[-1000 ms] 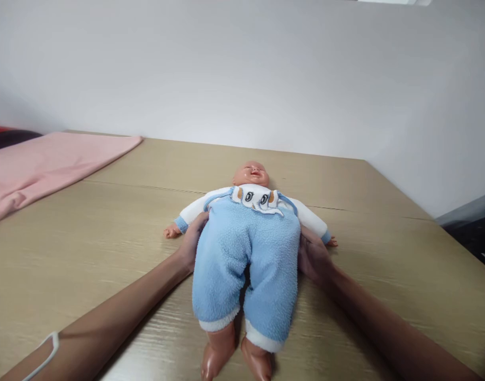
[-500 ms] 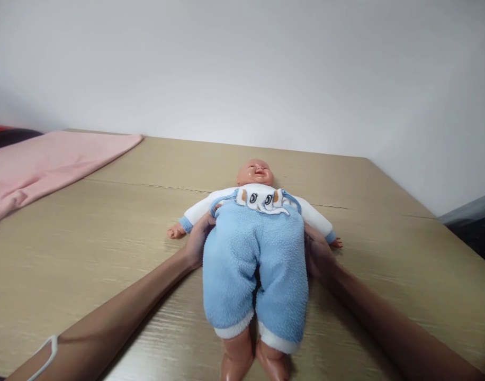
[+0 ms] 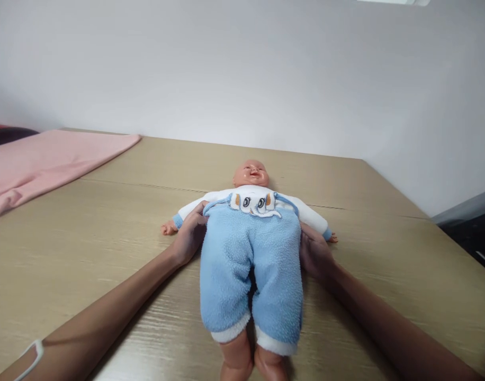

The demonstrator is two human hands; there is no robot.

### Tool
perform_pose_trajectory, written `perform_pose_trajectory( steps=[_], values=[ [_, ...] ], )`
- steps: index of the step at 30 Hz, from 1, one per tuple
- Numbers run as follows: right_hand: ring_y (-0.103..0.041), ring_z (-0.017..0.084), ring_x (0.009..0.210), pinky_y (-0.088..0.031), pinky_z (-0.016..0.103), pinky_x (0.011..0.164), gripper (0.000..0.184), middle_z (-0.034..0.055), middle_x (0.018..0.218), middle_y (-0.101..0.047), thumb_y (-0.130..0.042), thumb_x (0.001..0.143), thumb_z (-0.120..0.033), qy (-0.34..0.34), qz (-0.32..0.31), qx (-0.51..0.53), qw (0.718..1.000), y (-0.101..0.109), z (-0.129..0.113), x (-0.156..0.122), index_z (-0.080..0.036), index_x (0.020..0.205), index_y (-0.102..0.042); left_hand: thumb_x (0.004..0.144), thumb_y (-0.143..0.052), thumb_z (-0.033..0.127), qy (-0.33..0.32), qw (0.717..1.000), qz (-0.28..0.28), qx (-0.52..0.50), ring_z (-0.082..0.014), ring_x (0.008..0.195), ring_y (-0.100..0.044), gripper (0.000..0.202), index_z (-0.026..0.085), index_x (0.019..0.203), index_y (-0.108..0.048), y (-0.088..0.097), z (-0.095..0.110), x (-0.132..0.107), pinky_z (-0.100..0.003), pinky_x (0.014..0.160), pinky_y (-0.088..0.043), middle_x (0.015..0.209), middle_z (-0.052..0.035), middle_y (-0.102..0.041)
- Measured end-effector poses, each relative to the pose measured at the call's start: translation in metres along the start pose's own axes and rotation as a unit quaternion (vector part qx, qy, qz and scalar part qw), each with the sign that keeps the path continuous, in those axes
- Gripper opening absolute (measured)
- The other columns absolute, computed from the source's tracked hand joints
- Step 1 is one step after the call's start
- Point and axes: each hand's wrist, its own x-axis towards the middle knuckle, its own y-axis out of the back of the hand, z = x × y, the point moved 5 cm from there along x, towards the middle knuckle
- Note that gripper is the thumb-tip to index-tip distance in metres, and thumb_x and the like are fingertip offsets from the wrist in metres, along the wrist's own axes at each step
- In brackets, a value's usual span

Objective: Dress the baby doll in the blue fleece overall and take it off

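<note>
A baby doll (image 3: 251, 248) lies on its back in the middle of the wooden table (image 3: 87, 248), head away from me. It wears a fluffy light-blue romper with white sleeves and an elephant patch on the chest. My left hand (image 3: 190, 235) grips the doll's torso on its left side, fingers curled around the blue fabric under the arm. My right hand (image 3: 314, 253) presses against the torso on the other side, its fingers partly hidden behind the romper. The doll's bare feet reach the bottom edge of the view.
A pink cloth (image 3: 39, 164) lies spread at the table's far left corner. A plain white wall stands behind the table. Beyond the table's right edge there is a dark floor area (image 3: 473, 233). A white band (image 3: 30, 357) circles my left forearm.
The doll has shifted slightly between frames, sliding a little towards me and back, with both hands staying clasped on its sides throughout.
</note>
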Motion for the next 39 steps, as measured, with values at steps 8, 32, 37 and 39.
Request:
perform_pose_trajectory(
  steps=[8, 32, 37, 39],
  values=[
    [-0.073, 0.035, 0.117, -0.061, 0.049, 0.102, 0.028, 0.0039, 0.102, -0.081, -0.078, 0.083, -0.053, 0.046, -0.005, 0.034, 0.998, 0.002, 0.002, 0.006, -0.030, 0.099, -0.075, 0.096, -0.075, 0.047, 0.031, 0.999, -0.032, 0.027, -0.0275, 0.095, -0.063, 0.026, 0.021, 0.092, -0.072, 0.003, -0.009, 0.002, -0.039, 0.094, -0.049, 0.096, -0.0048, -0.073],
    [-0.074, 0.026, 0.116, -0.054, 0.035, 0.095, 0.052, 0.0093, 0.136, -0.080, -0.078, 0.089, -0.011, 0.228, -0.496, -0.665, 0.510, -0.236, -0.017, 0.122, -0.023, 0.139, -0.072, 0.105, -0.078, 0.037, -0.204, 0.940, 0.131, 0.241, -0.0219, 0.092, -0.056, 0.012, 0.027, 0.106, -0.071, 0.009, 0.013, -0.014, -0.032, 0.089, -0.042, 0.100, -0.0011, -0.067],
    [-0.072, 0.028, 0.105, -0.048, 0.036, 0.083, 0.027, 0.0111, 0.119, -0.081, -0.066, 0.100, -0.017, 0.255, -0.506, -0.668, 0.483, -0.245, 0.005, 0.123, -0.020, 0.123, -0.078, 0.109, -0.071, 0.041, -0.223, 0.931, 0.110, 0.267, -0.0226, 0.095, -0.056, 0.015, 0.027, 0.106, -0.069, 0.006, 0.014, -0.014, -0.033, 0.091, -0.043, 0.101, -0.0024, -0.065],
    [-0.070, 0.029, 0.107, -0.047, 0.036, 0.085, 0.030, 0.0130, 0.124, -0.079, -0.066, 0.099, -0.019, 0.281, -0.476, -0.651, 0.520, -0.242, -0.003, 0.120, -0.019, 0.128, -0.075, 0.110, -0.069, 0.043, -0.227, 0.927, 0.104, 0.281, -0.0230, 0.093, -0.055, 0.017, 0.027, 0.107, -0.069, 0.006, 0.013, -0.015, -0.033, 0.090, -0.044, 0.100, -0.0027, -0.064]
  ],
)
